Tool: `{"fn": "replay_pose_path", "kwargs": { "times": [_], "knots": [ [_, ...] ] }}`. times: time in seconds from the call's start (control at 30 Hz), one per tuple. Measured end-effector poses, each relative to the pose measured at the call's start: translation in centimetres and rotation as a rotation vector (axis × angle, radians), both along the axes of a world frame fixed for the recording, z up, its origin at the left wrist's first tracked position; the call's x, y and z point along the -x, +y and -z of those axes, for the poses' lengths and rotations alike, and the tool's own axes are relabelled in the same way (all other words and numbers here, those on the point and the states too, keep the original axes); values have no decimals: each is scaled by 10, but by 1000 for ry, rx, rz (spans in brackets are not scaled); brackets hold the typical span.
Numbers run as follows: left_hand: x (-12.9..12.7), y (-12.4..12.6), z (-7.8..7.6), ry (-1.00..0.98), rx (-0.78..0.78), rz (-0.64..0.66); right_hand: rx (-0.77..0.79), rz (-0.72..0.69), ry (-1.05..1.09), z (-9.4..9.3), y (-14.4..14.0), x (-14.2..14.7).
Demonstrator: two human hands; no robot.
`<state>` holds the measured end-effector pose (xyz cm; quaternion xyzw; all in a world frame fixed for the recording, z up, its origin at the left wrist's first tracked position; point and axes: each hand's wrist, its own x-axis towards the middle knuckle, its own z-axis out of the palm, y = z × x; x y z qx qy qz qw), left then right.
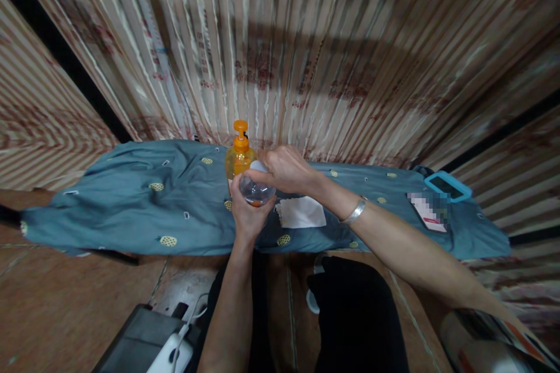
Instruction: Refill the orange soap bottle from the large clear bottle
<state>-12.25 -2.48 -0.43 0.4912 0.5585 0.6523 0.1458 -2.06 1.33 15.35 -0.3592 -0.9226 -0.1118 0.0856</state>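
My left hand is wrapped around a clear, rounded plastic bottle, which is tilted over the covered surface. Across the bottle's top reaches my right hand, its fingers closed around a white cap; the fingertips are partly hidden. Just behind the clear bottle stands a yellow pump bottle with an orange pump head, its lower part covered by my left hand. A white cloth with a zigzag edge lies flat beneath my right forearm.
Blue-green fabric with pineapple prints covers the long, low surface. A phone and a blue-framed device lie at its right end. A pleated curtain hangs behind. A white power strip rests on a dark box at lower left.
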Motion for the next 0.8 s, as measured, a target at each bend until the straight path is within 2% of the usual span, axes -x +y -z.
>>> {"fn": "replay_pose_path", "kwargs": {
  "times": [0.33,0.63,0.8],
  "knots": [
    [0,1,0,-8,17,3,51,-61,-90,-12,-4,-1],
    [1,2,3,-21,3,15,157,-192,-195,-30,-5,0],
    [1,3,3,-11,-2,-8,129,-95,-161,-30,-7,6]
  ]
}}
